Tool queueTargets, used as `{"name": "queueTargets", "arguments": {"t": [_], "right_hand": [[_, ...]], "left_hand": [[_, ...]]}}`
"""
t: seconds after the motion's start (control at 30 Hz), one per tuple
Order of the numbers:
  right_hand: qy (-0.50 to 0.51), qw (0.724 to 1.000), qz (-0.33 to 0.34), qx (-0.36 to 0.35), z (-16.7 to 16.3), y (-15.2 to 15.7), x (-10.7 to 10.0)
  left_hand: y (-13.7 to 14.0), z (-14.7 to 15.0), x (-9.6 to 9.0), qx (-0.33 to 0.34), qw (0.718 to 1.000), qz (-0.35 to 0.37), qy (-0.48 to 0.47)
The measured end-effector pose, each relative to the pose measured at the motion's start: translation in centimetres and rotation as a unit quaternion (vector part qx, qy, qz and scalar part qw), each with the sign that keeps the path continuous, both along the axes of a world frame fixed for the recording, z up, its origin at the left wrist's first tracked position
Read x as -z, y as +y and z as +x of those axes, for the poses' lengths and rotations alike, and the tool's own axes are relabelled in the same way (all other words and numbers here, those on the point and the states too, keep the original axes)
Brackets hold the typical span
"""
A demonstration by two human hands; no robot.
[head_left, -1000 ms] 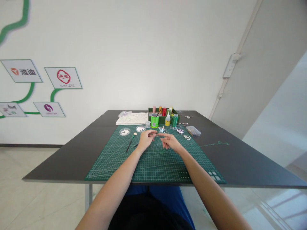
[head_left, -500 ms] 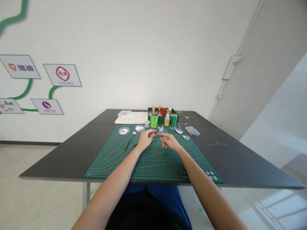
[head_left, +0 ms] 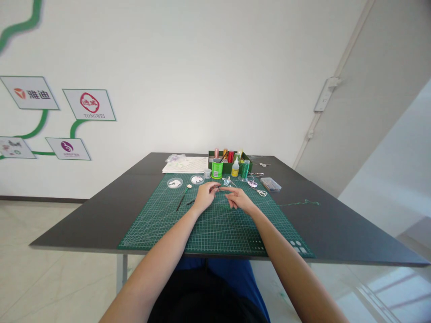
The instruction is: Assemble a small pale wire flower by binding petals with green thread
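My left hand (head_left: 206,196) is closed above the green cutting mat (head_left: 215,229). At its fingertips shows something thin and dark, too small to name. My right hand (head_left: 239,199) is beside it, its index finger stretched left to the left fingertips and the other fingers bent down. Whatever the right fingers pinch is hidden. A dark thin stick (head_left: 190,202) shows by my left wrist; whether it runs on under the hand I cannot tell. Left of it on the mat lies a dark stick with a pale flower-like tip (head_left: 182,199).
Behind my hands stand a green can (head_left: 217,169), a glue bottle (head_left: 235,168) and a green thread spool (head_left: 245,168). A box of thread spools (head_left: 249,167) is at the back. White-handled scissors (head_left: 261,193), a clear case (head_left: 270,184) and shallow dishes (head_left: 174,183) lie around the mat.
The view has shifted very slightly. Both hands keep almost the same place and pose, fingertips together.
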State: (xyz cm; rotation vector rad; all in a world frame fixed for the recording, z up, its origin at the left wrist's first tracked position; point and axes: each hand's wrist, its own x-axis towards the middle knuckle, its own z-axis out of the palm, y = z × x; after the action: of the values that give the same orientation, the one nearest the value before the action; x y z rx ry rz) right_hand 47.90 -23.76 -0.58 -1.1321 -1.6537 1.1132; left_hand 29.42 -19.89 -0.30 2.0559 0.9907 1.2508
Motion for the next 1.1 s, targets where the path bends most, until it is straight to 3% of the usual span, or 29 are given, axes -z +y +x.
{"name": "queueTargets", "arguments": {"t": [0.83, 1.1], "right_hand": [[-0.015, 1.000, 0.004, -0.004, 0.39, 0.17, 0.02], [-0.019, 1.000, 0.012, -0.002, 0.35, -0.07, -0.26]], "left_hand": [[0.15, -0.15, 0.22, -0.012, 0.999, 0.034, 0.022], [-0.01, -0.05, 0.08, -0.010, 1.000, 0.012, 0.007]]}}
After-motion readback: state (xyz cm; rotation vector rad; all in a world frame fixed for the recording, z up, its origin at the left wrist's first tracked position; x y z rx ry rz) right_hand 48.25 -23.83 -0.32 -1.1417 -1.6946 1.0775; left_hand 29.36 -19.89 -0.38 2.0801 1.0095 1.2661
